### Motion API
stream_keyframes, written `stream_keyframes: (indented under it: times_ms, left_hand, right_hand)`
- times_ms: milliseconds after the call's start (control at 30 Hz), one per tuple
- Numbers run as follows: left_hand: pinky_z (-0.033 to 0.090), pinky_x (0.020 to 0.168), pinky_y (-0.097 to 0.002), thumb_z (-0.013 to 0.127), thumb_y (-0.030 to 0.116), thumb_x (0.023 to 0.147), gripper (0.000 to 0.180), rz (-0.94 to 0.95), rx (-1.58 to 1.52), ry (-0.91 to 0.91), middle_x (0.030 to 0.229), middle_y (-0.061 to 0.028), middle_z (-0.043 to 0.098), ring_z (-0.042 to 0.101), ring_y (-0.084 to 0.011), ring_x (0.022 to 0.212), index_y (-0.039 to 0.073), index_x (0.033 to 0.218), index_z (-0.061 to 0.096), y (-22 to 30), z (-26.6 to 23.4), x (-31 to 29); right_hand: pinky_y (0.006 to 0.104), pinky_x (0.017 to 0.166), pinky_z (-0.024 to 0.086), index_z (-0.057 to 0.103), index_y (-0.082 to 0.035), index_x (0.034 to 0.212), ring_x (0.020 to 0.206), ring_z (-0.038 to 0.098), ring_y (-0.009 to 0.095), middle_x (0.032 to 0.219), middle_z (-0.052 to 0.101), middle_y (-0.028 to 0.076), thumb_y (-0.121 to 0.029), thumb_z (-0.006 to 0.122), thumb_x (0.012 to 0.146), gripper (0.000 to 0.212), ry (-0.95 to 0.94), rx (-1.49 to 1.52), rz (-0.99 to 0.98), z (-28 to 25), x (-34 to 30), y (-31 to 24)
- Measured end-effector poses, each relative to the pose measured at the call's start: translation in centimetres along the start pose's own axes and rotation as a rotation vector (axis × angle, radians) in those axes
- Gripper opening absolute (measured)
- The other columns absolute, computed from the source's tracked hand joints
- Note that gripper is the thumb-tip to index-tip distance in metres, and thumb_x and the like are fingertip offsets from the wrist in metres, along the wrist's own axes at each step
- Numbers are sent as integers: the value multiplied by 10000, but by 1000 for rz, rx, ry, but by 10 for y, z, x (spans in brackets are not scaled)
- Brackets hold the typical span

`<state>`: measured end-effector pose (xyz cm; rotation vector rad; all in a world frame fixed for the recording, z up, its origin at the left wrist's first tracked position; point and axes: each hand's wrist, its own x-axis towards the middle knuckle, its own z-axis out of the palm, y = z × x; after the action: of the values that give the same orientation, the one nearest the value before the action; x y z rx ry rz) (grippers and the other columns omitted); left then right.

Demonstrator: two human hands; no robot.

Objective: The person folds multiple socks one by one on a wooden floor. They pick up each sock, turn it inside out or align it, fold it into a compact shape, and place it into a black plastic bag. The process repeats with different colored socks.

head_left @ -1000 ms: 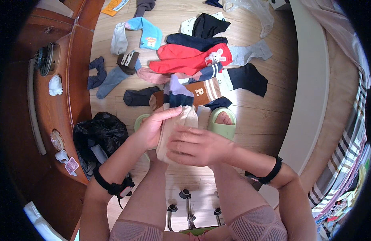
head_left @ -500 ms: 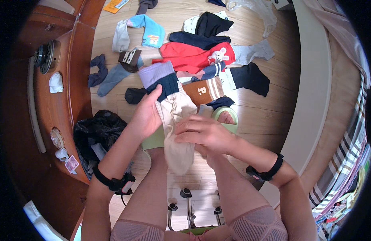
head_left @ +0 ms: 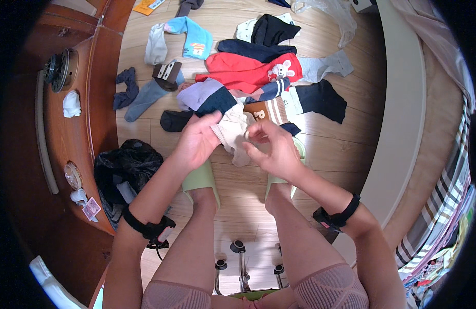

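My left hand (head_left: 199, 141) is closed on a sock with a cream body (head_left: 232, 129), a navy band and a lilac cuff; its thumb presses on top near the navy band. The cream part hangs crumpled toward me, and the cuff points forward and left. Just right of the cream fabric is my right hand (head_left: 276, 152), fingers curved and thumb apart. Its fingertips are at the fabric's edge; whether they touch it I cannot tell. Beyond lie a red sock with a white rabbit figure (head_left: 248, 71) and a brown sock with white stripes (head_left: 269, 110), partly covered.
Several more socks are spread on the wood floor: light blue (head_left: 197, 44), black (head_left: 325, 103), grey-blue (head_left: 145, 100). A black plastic bag (head_left: 127, 162) stands left beside a wooden cabinet (head_left: 101, 113). My feet wear green slippers (head_left: 201, 177). A bed edge (head_left: 397, 170) runs along the right.
Both hands have moved, and the cream part, long and hanging between my legs before, is now bunched and farther forward. My right hand has come off its middle to its right side.
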<state>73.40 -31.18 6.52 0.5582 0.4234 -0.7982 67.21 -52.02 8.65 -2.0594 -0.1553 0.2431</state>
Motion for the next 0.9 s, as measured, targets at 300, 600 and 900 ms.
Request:
stream_keyframes:
  times_ms: [300,600,900]
  left_hand:
    - [480,990,-327,628,-147,837,551,290,551,99,1281,-76,581,573,-156,1169,26,1324,437,-19,9,-7]
    - [504,818,-260,600,-84,900,331,311,836,94,1086,-53,660,619,-81,973,-6,1211,519,-22,19,-14]
    - [512,774,-250,602,-55,913,373,384,861,102,1094,-35,660,620,-69,928,0,1274,527,-24,16,-18]
  right_hand:
    - [349,651,508,601,21,943,714,625,261,876,600,156,-169,761,835,271,194,96,41,-9,17,1]
    - [361,616,532,686,13,829,642,653,247,711,641,137,-106,710,782,130,227,-179,-68,-13,36,-14]
    - [211,614,493,666,25,951,703,610,50,807,682,39,-80,674,910,113,157,719,346,-29,31,6]
